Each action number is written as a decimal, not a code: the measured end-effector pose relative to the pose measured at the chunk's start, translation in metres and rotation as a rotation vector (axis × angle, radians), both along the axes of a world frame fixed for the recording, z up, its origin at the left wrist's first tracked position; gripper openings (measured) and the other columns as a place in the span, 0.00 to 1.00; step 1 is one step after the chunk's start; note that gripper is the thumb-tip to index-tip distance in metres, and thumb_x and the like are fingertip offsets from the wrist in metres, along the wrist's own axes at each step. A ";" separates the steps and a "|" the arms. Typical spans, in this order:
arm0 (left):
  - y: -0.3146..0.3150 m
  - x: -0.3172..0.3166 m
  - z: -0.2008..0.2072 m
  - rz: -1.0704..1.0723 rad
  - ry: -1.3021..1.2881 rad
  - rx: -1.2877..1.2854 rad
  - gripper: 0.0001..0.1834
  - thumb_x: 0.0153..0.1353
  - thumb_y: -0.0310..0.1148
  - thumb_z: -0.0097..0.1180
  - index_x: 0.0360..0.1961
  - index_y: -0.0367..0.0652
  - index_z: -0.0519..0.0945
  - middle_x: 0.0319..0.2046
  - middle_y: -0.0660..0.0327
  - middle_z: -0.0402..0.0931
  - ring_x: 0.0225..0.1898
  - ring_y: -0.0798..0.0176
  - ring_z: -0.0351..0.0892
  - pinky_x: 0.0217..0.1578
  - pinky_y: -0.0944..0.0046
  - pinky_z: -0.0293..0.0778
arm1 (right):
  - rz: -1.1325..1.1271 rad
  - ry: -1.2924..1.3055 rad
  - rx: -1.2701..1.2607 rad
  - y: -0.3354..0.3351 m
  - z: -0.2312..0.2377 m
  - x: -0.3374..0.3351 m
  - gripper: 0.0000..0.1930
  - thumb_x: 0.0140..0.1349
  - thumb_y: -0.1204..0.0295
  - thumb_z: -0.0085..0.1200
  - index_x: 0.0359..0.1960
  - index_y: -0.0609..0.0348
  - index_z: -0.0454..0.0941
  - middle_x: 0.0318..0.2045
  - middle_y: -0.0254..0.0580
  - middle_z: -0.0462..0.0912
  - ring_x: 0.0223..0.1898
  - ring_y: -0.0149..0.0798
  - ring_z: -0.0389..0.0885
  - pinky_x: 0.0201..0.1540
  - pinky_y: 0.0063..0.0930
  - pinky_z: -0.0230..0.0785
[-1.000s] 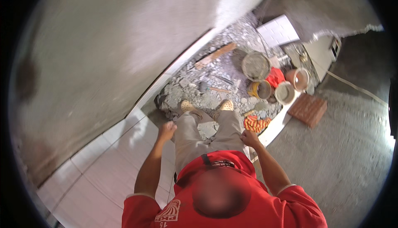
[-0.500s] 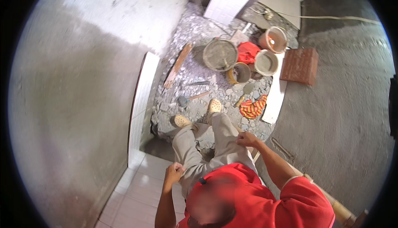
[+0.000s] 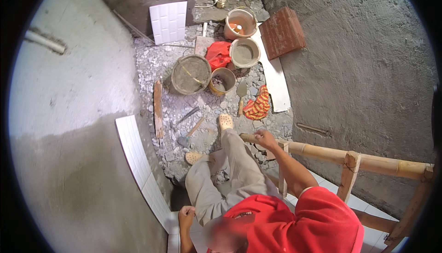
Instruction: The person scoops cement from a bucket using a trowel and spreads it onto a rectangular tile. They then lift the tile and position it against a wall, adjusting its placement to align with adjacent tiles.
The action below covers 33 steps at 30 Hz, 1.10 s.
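Observation:
My left hand (image 3: 186, 216) is loosely closed beside my left thigh, near the white tiles on the low wall, with nothing seen in it. My right hand (image 3: 265, 139) is curled into a loose fist just above the end of a bamboo rail (image 3: 313, 151); I cannot tell whether it touches the rail. Beyond my feet, a pointing trowel (image 3: 241, 94) lies on the rubble beside a red-and-yellow striped cloth (image 3: 258, 103). A hammer (image 3: 189, 133) and a dark bar-like tool (image 3: 185, 116) lie left of my forward foot.
A wide tub of grey mortar (image 3: 184, 74), a yellowish bucket (image 3: 222, 82), a pale bucket (image 3: 245, 54) and a bucket with orange contents (image 3: 241, 24) surround a red plastic bag (image 3: 218, 54). Brown tiles (image 3: 282, 32) lean right. A wooden plank (image 3: 158, 108) and broken rubble cover the ground.
My view has turned to the right, so the buckets and tools now appear farther left and more of the bamboo rail shows. Both hands remain curled.

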<state>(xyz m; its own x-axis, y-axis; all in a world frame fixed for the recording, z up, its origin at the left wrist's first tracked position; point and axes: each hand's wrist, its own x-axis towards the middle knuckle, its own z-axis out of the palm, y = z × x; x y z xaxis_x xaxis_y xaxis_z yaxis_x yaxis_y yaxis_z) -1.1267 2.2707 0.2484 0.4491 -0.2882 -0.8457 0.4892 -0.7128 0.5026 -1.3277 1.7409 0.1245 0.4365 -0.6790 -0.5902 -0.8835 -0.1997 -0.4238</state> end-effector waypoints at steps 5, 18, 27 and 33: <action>-0.005 -0.009 -0.021 0.082 -0.043 0.208 0.14 0.69 0.39 0.63 0.39 0.36 0.82 0.26 0.62 0.80 0.28 0.70 0.77 0.32 0.67 0.75 | -0.039 0.033 -0.346 -0.169 -0.050 -0.009 0.18 0.65 0.64 0.57 0.52 0.61 0.85 0.44 0.59 0.88 0.47 0.56 0.87 0.53 0.48 0.77; -0.017 -0.023 -0.040 -0.757 0.106 0.394 0.25 0.72 0.45 0.52 0.64 0.43 0.77 0.59 0.52 0.80 0.62 0.49 0.77 0.60 0.50 0.74 | 0.015 0.239 -0.929 -0.613 -0.117 0.032 0.33 0.64 0.73 0.58 0.72 0.66 0.65 0.61 0.68 0.77 0.64 0.65 0.76 0.67 0.53 0.69; -0.095 0.015 -0.011 0.340 0.360 0.476 0.27 0.70 0.54 0.64 0.56 0.41 0.80 0.50 0.53 0.84 0.48 0.55 0.86 0.48 0.56 0.83 | -0.042 0.540 -0.967 -0.680 -0.146 0.048 0.24 0.65 0.63 0.64 0.58 0.61 0.73 0.53 0.60 0.83 0.55 0.63 0.83 0.58 0.56 0.77; -0.122 0.007 -0.009 0.436 0.255 0.564 0.21 0.71 0.45 0.58 0.50 0.34 0.80 0.38 0.54 0.84 0.39 0.61 0.84 0.41 0.58 0.82 | -0.043 0.758 -0.891 -0.679 -0.151 0.064 0.27 0.73 0.56 0.55 0.67 0.59 0.73 0.69 0.57 0.73 0.67 0.60 0.75 0.66 0.54 0.73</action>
